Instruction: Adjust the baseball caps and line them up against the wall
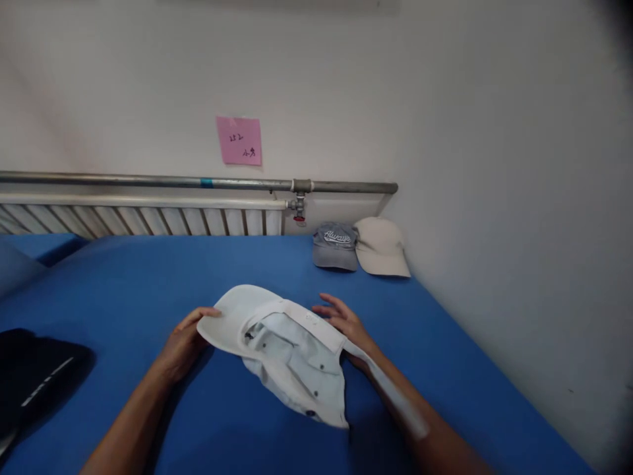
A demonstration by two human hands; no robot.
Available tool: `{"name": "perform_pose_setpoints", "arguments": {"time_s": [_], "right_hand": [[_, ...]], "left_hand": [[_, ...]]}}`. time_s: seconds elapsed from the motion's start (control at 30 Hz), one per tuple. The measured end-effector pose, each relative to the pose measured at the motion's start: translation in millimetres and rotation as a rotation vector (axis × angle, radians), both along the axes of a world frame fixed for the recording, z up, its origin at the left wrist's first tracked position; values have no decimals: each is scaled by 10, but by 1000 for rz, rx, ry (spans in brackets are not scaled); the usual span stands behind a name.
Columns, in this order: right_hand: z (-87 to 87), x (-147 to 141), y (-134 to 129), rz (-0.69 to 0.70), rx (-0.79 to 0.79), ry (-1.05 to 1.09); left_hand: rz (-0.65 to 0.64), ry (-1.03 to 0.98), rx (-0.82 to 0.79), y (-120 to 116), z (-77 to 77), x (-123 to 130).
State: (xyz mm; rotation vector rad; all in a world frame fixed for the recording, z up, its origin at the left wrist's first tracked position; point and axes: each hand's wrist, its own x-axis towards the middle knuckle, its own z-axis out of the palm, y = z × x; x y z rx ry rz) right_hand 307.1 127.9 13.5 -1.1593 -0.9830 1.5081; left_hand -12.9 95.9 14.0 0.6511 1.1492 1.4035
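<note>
A white baseball cap (291,359) is held up over the blue surface, its inside facing me and its brim pointing left. My left hand (182,343) grips the edge of that brim between thumb and fingers. Behind the cap's right side is my right hand (350,328), fingers stretched and apart; whether it touches the cap is hidden. The cap's loose back strap (388,389) hangs out to the right across my right forearm.
At the back right, a grey cap with white lettering (335,247) sits beside a beige cap (380,247). A dark cap (47,369) lies at the left edge. A radiator (198,221), a metal pipe (123,179) and the wall bound the blue surface (163,270).
</note>
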Motion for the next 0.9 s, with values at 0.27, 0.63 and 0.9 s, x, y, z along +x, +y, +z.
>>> {"name": "perform_pose_setpoints", "arguments": {"time_s": [0.27,0.63,0.9], "right_hand": [[64,-16,-58,138,35,-144],[94,-291,-445,171,-160,129],[189,-341,-563,127,-234,268]], "left_hand": [[-358,8,-168,-103,67,52],[88,101,135,-115,172,316],[-187,611,402,-343,315,453]]}}
